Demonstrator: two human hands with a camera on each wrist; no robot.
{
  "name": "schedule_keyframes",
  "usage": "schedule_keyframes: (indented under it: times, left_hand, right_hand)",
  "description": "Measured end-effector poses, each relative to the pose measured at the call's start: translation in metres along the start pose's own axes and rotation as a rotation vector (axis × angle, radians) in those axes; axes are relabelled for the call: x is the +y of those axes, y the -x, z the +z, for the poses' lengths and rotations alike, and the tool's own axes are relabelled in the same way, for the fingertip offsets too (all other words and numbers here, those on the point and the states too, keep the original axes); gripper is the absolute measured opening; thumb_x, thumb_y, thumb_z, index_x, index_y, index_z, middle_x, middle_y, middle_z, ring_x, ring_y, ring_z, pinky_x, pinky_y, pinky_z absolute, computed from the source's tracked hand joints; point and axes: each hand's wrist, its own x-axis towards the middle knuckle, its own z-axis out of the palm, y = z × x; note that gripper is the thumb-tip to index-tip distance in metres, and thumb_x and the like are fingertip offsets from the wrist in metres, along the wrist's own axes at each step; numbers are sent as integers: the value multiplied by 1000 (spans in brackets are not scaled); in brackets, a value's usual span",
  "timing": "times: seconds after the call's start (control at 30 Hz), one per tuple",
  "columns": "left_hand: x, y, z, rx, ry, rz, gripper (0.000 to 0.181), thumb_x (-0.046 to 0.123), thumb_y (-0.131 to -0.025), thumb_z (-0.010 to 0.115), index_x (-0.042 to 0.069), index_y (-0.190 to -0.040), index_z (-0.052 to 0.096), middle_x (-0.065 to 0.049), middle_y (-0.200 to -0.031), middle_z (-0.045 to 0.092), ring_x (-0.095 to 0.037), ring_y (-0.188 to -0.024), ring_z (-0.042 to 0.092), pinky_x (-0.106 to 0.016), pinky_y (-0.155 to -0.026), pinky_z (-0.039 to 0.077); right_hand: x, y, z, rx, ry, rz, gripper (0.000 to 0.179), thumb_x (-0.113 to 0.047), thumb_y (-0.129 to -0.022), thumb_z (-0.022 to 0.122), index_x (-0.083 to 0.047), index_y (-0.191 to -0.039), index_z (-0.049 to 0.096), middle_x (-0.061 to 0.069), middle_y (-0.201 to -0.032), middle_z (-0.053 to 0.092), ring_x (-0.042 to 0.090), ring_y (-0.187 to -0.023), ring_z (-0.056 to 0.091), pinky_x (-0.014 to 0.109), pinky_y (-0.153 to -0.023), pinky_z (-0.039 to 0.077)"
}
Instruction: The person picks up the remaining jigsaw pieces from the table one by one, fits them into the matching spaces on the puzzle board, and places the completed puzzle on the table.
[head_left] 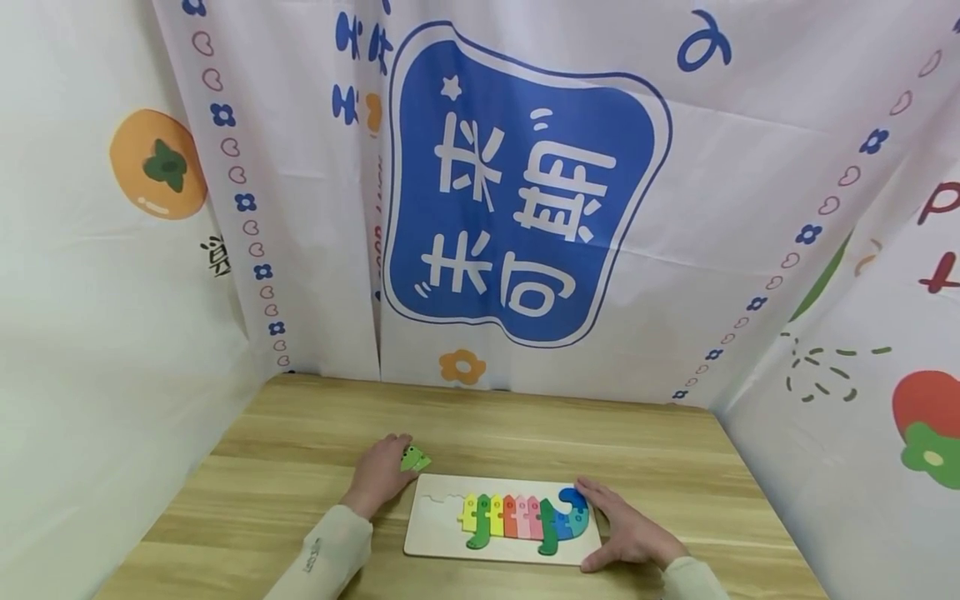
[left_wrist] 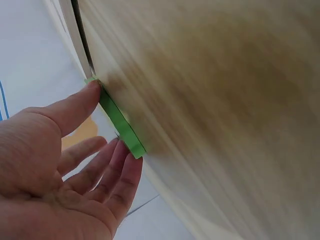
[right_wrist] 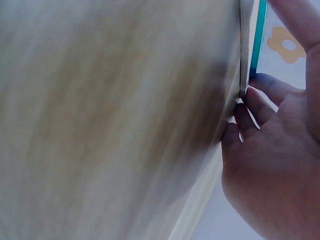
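A pale wooden puzzle board (head_left: 435,533) lies on the table with a row of coloured pieces (head_left: 517,517) set in it, forming an animal shape. Its left part shows a bare cut-out. A loose green piece (head_left: 414,457) lies on the table just beyond the board's far left corner. My left hand (head_left: 382,471) pinches this green piece (left_wrist: 120,120) between thumb and fingertips. My right hand (head_left: 626,525) rests flat against the board's right end, fingers straight, touching the board's edge (right_wrist: 243,60) beside the blue-teal tail piece (right_wrist: 257,40).
The light wooden table (head_left: 300,433) is closed in by printed white cloth (head_left: 525,183) at the back and on both sides. Bare tabletop stretches behind the board and to its left.
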Motion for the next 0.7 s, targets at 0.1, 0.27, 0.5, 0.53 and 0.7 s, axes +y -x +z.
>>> schedule_keyframes:
  times: [0.1,0.27,0.5,0.53,0.7]
  left_hand:
    - [0,0,-1,-10,-6,9,54,14,-83,86,-6,-128,65,-28,-122,68,-44,-108,67,-59,-94,56]
    - [-4,2,1,-11,4,41,51,12,-84,84,-7,-128,65,-27,-123,68,-44,-110,66,-59,-96,55]
    - [1,5,-8,-11,155,82,52,13,-90,80,1,-137,63,-20,-134,66,-38,-121,62,-57,-104,52]
    - [2,5,-11,-12,177,89,52,13,-90,80,3,-138,62,-18,-135,66,-36,-121,62,-56,-103,53]
    - [9,10,-28,-17,217,160,55,14,-92,78,9,-143,60,-11,-139,64,-30,-124,59,-51,-104,54]
  right_hand:
    - [0,0,0,2,-2,0,122,-40,-66,98,-8,-162,31,20,-170,23,55,-153,19,77,-118,21]
    - [0,1,0,0,-2,-1,122,-40,-66,98,-7,-162,31,20,-170,22,55,-153,19,77,-118,21]
    - [0,0,1,3,0,-3,122,-39,-65,98,-8,-162,31,21,-170,23,55,-153,19,77,-118,21]
    - [1,0,1,4,2,-5,122,-39,-65,98,-7,-162,31,21,-170,23,55,-153,19,77,-118,21]
    - [1,0,1,3,3,-11,122,-39,-65,98,-7,-162,31,21,-170,22,55,-153,19,77,-118,21]
